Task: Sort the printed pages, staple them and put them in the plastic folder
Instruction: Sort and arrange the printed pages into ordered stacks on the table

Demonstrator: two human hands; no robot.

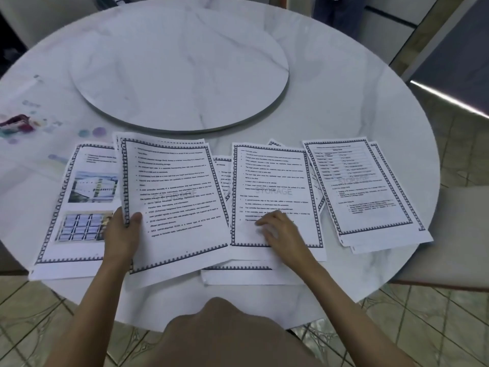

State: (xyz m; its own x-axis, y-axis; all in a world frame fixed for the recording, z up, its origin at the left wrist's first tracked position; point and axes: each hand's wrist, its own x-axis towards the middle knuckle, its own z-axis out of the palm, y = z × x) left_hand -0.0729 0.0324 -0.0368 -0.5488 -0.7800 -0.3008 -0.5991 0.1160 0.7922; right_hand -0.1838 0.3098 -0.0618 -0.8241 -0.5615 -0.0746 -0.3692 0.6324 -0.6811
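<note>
Several bordered printed pages are lying spread along the near edge of the round marble table, in front of its raised turntable disc. Your left hand is gripping a thin sheaf of text pages by its left edge, with the thumb pressing on top and the fingers going behind it. The sheaf is overlapping the photo page, which is lying flat at the far left. Your right hand is resting palm down, fingers spread and fairly straight, on the lower part of the middle page. That page is carrying a faint STORAGE watermark and is sitting on other sheets that are poking out beneath and behind it. Just beside it on the right, a small stack topped by a table page is lying askew, its lower sheets showing at the edges. At the table's left edge, pale coloured spots and a dark red-and-teal object are showing, too blurred for you to identify. A pale chair is standing to the right of the table on the tiled floor, and someone's legs are showing at the far side.
</note>
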